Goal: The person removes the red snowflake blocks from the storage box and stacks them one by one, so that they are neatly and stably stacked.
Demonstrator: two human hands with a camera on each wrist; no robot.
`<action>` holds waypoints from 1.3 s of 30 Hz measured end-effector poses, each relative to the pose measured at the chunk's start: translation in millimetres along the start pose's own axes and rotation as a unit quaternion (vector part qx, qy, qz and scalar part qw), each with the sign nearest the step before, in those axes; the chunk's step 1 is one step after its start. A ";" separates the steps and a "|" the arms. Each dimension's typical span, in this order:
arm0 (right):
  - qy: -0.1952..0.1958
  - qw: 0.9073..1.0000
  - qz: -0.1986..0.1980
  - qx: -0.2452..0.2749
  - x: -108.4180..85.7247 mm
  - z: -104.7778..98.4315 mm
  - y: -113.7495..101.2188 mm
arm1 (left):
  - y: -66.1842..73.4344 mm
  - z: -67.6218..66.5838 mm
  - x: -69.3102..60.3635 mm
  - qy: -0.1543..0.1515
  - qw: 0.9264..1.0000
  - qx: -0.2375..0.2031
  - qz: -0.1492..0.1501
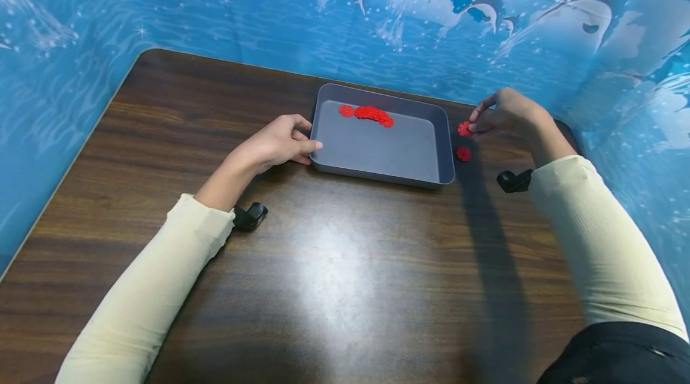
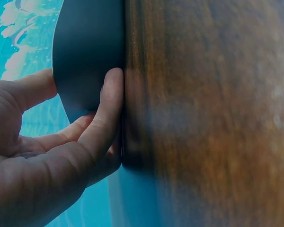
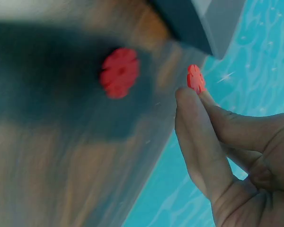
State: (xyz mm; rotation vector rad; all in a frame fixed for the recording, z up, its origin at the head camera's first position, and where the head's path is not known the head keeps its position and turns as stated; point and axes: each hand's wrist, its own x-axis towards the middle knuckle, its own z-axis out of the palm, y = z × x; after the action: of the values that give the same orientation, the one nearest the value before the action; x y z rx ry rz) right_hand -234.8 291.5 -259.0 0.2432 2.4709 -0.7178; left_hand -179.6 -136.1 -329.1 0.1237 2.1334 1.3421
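Note:
A grey rectangular tray (image 1: 377,150) holds a curved row of overlapping red notched discs (image 1: 372,113) along its far side, with one disc (image 1: 347,111) at the row's left end. At the tray's left wall, the left hand (image 1: 280,141) grips the rim, thumb over the edge; the left wrist view shows its fingers (image 2: 112,90) against the dark wall. Right of the tray, the right hand (image 1: 507,113) pinches a red disc (image 1: 465,129) between thumb and fingertips, above the table. Another red disc (image 1: 463,154) lies on the table just nearer, also in the right wrist view (image 3: 119,73).
The brown wooden table (image 1: 269,288) extends around the tray. A blue curtain (image 1: 242,12) printed with dolphins hangs behind and at the sides. Black wrist devices (image 1: 250,216) sit at both cuffs. A dark object (image 1: 620,354) is at the lower right.

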 end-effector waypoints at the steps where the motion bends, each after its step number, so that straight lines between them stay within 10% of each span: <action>1: -0.006 1.000 0.004 0.012 -0.9 0.0 4.8 | -0.3 0.0 0.2 -0.001 1.000 -0.001 0.001; 8: -0.044 0.994 0.016 0.096 -0.9 6.1 29.3 | -1.3 -0.2 0.8 -0.004 1.000 -0.004 0.006; 39: -0.042 0.993 0.036 0.104 11.9 29.8 41.6 | -1.0 0.3 2.6 -0.003 1.000 -0.010 0.002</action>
State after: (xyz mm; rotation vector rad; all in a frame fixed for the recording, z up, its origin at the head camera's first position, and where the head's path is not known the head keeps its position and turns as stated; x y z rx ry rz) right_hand -218.0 310.6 -305.0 0.3708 2.2962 -0.9352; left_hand -181.3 -135.3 -331.2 0.1228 2.1153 1.3625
